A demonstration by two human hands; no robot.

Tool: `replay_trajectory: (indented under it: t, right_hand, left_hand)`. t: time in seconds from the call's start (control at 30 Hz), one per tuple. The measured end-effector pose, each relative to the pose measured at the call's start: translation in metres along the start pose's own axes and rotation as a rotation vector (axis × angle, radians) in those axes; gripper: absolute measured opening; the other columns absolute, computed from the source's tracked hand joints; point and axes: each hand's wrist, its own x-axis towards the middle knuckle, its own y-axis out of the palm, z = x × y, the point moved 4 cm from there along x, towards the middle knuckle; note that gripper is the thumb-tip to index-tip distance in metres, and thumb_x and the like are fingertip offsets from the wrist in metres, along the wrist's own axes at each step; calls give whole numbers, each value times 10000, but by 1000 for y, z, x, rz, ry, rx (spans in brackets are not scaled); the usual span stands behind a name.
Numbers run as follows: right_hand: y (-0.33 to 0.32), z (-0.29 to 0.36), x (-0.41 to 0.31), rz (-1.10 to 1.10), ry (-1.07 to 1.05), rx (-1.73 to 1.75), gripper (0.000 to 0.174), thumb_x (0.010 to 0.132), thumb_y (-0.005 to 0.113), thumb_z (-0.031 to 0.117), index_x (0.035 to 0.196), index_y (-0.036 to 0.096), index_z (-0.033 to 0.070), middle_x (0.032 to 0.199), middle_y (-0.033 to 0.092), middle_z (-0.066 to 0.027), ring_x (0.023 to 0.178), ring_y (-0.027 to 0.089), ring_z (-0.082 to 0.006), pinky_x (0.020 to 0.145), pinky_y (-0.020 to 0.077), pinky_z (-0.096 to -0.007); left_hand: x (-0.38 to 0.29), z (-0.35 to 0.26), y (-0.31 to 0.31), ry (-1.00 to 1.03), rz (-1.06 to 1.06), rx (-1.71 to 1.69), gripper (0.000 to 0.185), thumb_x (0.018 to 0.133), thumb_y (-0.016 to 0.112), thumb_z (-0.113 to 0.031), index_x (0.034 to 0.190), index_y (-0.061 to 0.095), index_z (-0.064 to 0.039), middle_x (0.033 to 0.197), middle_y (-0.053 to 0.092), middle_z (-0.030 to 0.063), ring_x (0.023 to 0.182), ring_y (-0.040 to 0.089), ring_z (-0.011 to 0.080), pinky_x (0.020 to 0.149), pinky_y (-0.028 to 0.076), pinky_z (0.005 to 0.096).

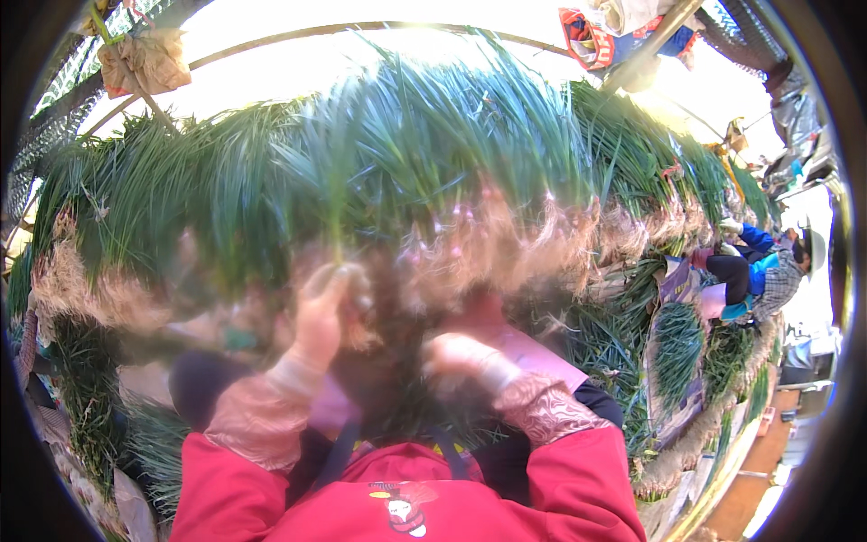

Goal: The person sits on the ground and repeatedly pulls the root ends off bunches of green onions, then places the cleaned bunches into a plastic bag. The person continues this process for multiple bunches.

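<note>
My left hand point(328, 298), blurred, grips a small bunch of long-leaved green plants point(336, 217) near the base. The leaves point up and away from me, and pale roots hang below the fist. Lower and to the right is my right hand point(455, 353), in front of my right thigh. It is smeared by motion, so whether its fingers hold anything does not show. Just beyond both hands lies a long heap of similar plants point(433, 135), with pinkish stem bases and tangled, fibrous roots point(488, 244) facing me.
A person point(765, 271) sits at the right, with a gloved hand at the same heap. Cut leaves point(609, 345) litter the ground by my right leg. More greens lie on a sack point(677, 352). Poles point(650, 47) and hanging bags point(145, 61) frame the far side.
</note>
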Motion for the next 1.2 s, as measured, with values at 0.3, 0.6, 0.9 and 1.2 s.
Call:
replay_trajectory:
  t: [0.3, 0.6, 0.9, 1.2]
  right_hand:
    - [-105, 17, 6, -560, 47, -108, 312, 904, 678, 340, 994, 725, 46, 861, 710, -86, 734, 663, -151, 665, 538, -310]
    - [15, 101, -42, -301, -226, -403, 178, 932, 619, 267, 993, 727, 138, 878, 708, -120, 784, 693, -268, 694, 542, -352]
    - [-8, 66, -5, -429, -321, 114, 278, 947, 587, 321, 921, 657, 54, 840, 652, -161, 813, 625, -345, 754, 493, -411]
    - [-114, 43, 56, -599, 345, -512, 266, 931, 590, 304, 991, 689, 65, 864, 693, -104, 703, 690, -243, 651, 557, -364]
  left_hand:
    - [-1, 19, 11, -513, 304, -293, 312, 985, 535, -190, 1218, 585, 13, 682, 525, 3, 486, 417, 73, 443, 315, 229]
    - [-11, 40, 5, -557, 247, 17, 271, 976, 603, -207, 1186, 630, -38, 992, 686, 59, 808, 656, 128, 640, 531, 247]
    - [-37, -1, 2, -689, 245, 168, 196, 981, 575, -171, 1096, 631, -22, 768, 601, -14, 596, 580, 81, 512, 477, 215]
    - [-23, -106, -35, -138, 141, -602, 220, 1002, 554, -189, 1082, 534, 15, 726, 538, 40, 471, 476, 61, 385, 446, 205]
